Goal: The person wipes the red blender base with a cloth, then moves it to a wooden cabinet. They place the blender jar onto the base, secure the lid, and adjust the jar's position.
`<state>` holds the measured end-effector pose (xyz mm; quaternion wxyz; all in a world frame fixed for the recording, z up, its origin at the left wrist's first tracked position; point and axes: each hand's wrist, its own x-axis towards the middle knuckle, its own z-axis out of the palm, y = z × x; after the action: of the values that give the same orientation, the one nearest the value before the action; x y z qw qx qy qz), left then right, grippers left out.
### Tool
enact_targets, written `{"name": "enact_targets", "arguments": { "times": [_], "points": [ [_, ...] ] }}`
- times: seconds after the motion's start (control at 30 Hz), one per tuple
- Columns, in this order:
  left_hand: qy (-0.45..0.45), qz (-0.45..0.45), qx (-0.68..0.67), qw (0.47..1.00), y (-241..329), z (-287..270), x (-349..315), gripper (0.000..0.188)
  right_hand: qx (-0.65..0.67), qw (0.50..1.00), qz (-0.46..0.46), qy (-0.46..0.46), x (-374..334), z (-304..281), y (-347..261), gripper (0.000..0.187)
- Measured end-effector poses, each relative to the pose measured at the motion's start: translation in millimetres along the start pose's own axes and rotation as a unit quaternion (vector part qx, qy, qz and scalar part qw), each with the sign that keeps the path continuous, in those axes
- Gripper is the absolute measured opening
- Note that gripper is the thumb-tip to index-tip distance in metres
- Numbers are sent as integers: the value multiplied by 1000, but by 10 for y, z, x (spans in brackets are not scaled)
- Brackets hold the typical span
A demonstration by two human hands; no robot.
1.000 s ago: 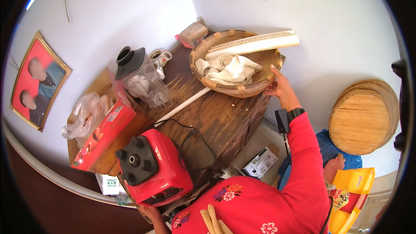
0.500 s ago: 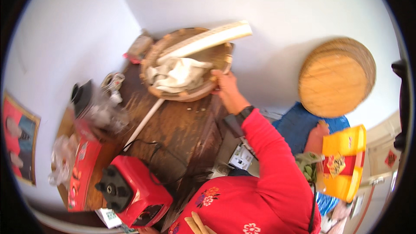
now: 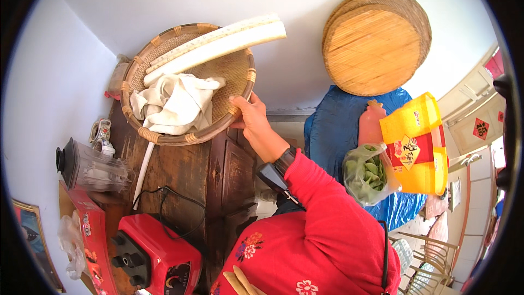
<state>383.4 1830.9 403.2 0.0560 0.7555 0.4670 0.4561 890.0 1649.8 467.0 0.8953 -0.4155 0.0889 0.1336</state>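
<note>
Red sleeve of mine fills the bottom of the view, with small flowers printed on it and a dark watch [image 3: 286, 158] at the wrist. Beside me, low on the left, a red blender base [image 3: 155, 255] stands on the dark wooden cabinet [image 3: 188, 177], its black cord lying loose on the top, and its clear jug [image 3: 90, 168] rests on its side next to a red carton [image 3: 93, 240].

Further out, my right hand [image 3: 252, 117] grips the rim of the round woven bamboo tray [image 3: 234, 76]: the thumb is over the edge and the fingers are under it, closed on the rim. The tray sits at the back of the cabinet, close to the white wall, and I think I hold the edge so that it stays steady. Inside it lies a crumpled white cloth [image 3: 177, 104], and long pale boards [image 3: 218, 46] rest across its far rim.

My left hand is not visible.

Farthest, round bamboo lids [image 3: 376, 41] lean on the wall above a blue cover [image 3: 335, 125], with a yellow bag [image 3: 417, 142] and a bag of greens [image 3: 368, 172].
</note>
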Motion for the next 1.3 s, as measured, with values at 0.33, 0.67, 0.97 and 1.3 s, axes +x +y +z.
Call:
{"name": "enact_targets", "arguments": {
  "times": [0.33,0.67,0.97,1.3],
  "points": [
    [7,42,-25,999,-123,-197,2,34,20,993,-76,89,-1122,-1185,-411,41],
    [-30,17,-137,990,52,-409,7,31,16,978,-112,175,-1731,-2511,-273,37],
    [47,-29,-241,969,180,-640,127,40,25,971,-76,223,-1647,-3275,37,47],
    [108,38,-313,943,945,-878,306,38,6,956,-88,281,-1362,-3639,48,49]
  ]
}}
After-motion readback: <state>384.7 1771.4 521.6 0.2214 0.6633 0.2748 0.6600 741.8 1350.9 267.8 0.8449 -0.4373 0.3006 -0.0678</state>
